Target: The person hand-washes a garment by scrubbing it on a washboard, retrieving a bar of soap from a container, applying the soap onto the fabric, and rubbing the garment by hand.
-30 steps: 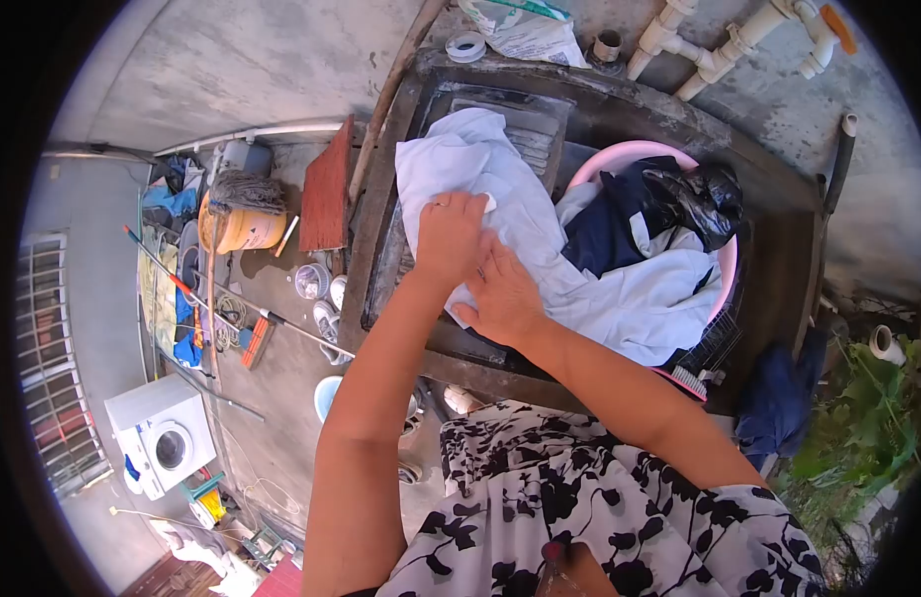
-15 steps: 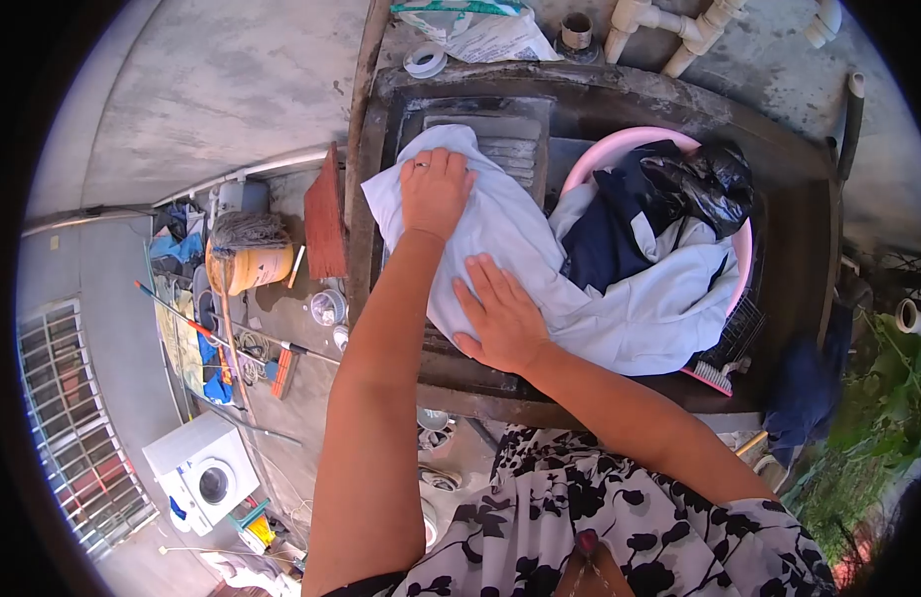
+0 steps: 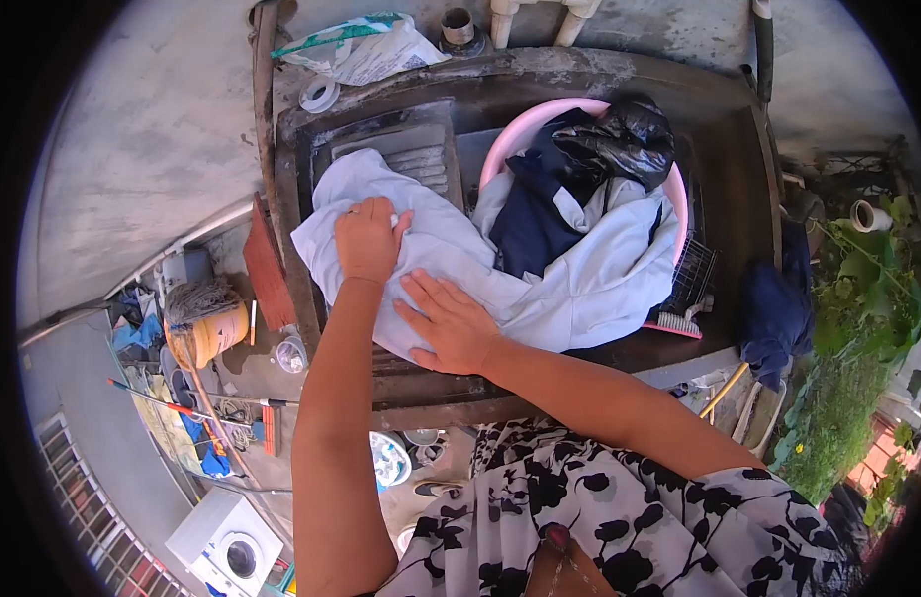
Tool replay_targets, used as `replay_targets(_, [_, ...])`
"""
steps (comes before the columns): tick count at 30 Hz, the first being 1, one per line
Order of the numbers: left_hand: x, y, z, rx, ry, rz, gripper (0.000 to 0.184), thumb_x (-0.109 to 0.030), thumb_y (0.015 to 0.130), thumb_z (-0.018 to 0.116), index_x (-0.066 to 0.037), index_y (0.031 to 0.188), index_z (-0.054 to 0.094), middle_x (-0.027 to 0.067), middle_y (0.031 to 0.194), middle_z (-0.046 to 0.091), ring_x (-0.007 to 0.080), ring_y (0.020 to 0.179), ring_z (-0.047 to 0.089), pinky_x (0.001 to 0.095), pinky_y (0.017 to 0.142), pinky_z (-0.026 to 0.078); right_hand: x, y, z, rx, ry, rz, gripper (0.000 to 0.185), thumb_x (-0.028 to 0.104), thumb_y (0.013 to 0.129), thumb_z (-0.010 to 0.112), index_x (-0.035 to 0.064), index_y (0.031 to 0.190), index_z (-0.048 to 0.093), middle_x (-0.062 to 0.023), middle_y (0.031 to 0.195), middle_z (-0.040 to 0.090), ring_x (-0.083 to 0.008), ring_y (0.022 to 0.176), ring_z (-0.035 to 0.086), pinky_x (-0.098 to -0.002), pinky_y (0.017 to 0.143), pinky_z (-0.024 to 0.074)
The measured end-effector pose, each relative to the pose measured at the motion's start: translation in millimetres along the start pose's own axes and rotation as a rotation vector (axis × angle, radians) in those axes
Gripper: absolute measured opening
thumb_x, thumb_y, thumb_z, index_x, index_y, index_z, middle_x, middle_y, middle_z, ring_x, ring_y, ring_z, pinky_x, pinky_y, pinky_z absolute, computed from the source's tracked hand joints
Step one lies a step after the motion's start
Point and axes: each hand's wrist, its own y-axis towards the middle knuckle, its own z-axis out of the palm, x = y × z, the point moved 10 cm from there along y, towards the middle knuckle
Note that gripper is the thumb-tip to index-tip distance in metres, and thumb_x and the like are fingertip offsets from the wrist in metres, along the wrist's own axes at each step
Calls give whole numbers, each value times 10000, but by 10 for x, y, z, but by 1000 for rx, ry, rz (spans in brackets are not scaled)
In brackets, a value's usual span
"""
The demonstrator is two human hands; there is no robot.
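Observation:
A wet-looking pale garment (image 3: 436, 239) lies spread over the ridged washboard slab (image 3: 418, 164) of a dark stone sink, and its other end runs into a pink basin (image 3: 507, 139). On its left part my left hand (image 3: 369, 239) has its fingers curled into the fabric. A small white bit shows beside that thumb; I cannot tell if it is cloth. My right hand (image 3: 446, 323) lies flat on the garment, fingers stretched out. Navy cloth (image 3: 530, 214) and a black plastic bag (image 3: 630, 139) are bunched in the basin.
A pink-backed scrub brush (image 3: 676, 323) and a black wire rack (image 3: 693, 274) sit right of the basin. Along the back ledge are a tape roll (image 3: 319, 95) and a plastic sack (image 3: 381, 55). Dark cloth (image 3: 779, 308) hangs at the right edge.
My left hand has gone from lying flatter on the garment to curled fingers gripping it. The view has shifted, so the sink appears further left. My right hand stays flat on the cloth.

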Motion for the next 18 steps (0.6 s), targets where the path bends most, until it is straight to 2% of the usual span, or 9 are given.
replay_targets(2, [-290, -248, -13, 159, -159, 121, 221, -274, 818, 724, -112, 802, 575, 76, 755, 597, 298, 697, 600, 420, 598, 449, -26, -25, 114, 73, 43, 45, 676, 410, 829, 611, 47, 1385, 485, -209, 1524, 322, -353, 1450, 232, -456, 1172, 210])
replay_targets(3, [-317, -349, -55, 158, -172, 131, 221, -274, 818, 724, -112, 802, 575, 76, 755, 597, 298, 697, 600, 420, 598, 449, -70, -27, 188, 144, 86, 70, 678, 408, 826, 617, 46, 1384, 486, -209, 1520, 328, -353, 1448, 235, -457, 1170, 216])
replay_targets(5, [-245, -423, 20, 197, -141, 222, 219, -264, 818, 705, -109, 784, 554, 64, 737, 586, 273, 695, 602, 409, 587, 462, -71, 9, 77, 54, 42, 35, 679, 411, 825, 617, 46, 1382, 487, -207, 1522, 325, -352, 1448, 237, -458, 1170, 216])
replay_targets(8, [302, 144, 253, 77, 61, -27, 210, -267, 847, 682, -108, 796, 555, 92, 753, 620, 298, 660, 632, 425, 584, 505, -17, 21, 7, -34, 6, 3, 678, 414, 822, 619, 47, 1377, 491, -204, 1528, 317, -353, 1445, 242, -461, 1170, 217])
replay_targets(12, [370, 404, 421, 109, 95, -87, 203, -270, 855, 675, -108, 874, 554, 101, 775, 639, 322, 691, 654, 439, 596, 514, -43, 11, 7, -32, 16, 36, 672, 407, 819, 634, 73, 1385, 494, -190, 1537, 309, -351, 1444, 252, -484, 1149, 259])
replay_targets(14, [529, 394, 266, 56, -87, -133, 258, -278, 851, 679, -111, 1002, 553, 103, 790, 641, 342, 745, 663, 450, 624, 524, -11, 18, -5, -36, 26, 21, 667, 401, 814, 631, 65, 1375, 499, -197, 1535, 309, -351, 1444, 251, -476, 1155, 249])
replay_targets(15, [599, 427, 174, 60, -64, -139, 258, -278, 851, 679, -111, 1002, 553, 103, 790, 641, 342, 745, 663, 450, 624, 524, -28, 17, -13, -37, 14, 28, 663, 394, 809, 628, 56, 1366, 504, -204, 1533, 309, -350, 1443, 250, -467, 1161, 239])
replay_targets(17, [783, 504, -163, -20, -11, -236, 344, -277, 847, 687, -115, 1110, 535, 125, 836, 656, 367, 789, 662, 469, 658, 528, -15, 8, -23, -48, 30, 20, 649, 388, 806, 633, 59, 1354, 518, -203, 1527, 319, -350, 1440, 254, -466, 1155, 248])
replay_targets(18, [870, 471, -208, 34, 4, -270, 291, -258, 846, 686, -119, 1074, 569, 144, 874, 681, 376, 808, 658, 477, 683, 524, -23, 9, -23, -49, 24, 25, 645, 389, 805, 635, 60, 1349, 524, -201, 1524, 323, -350, 1439, 257, -465, 1154, 250])
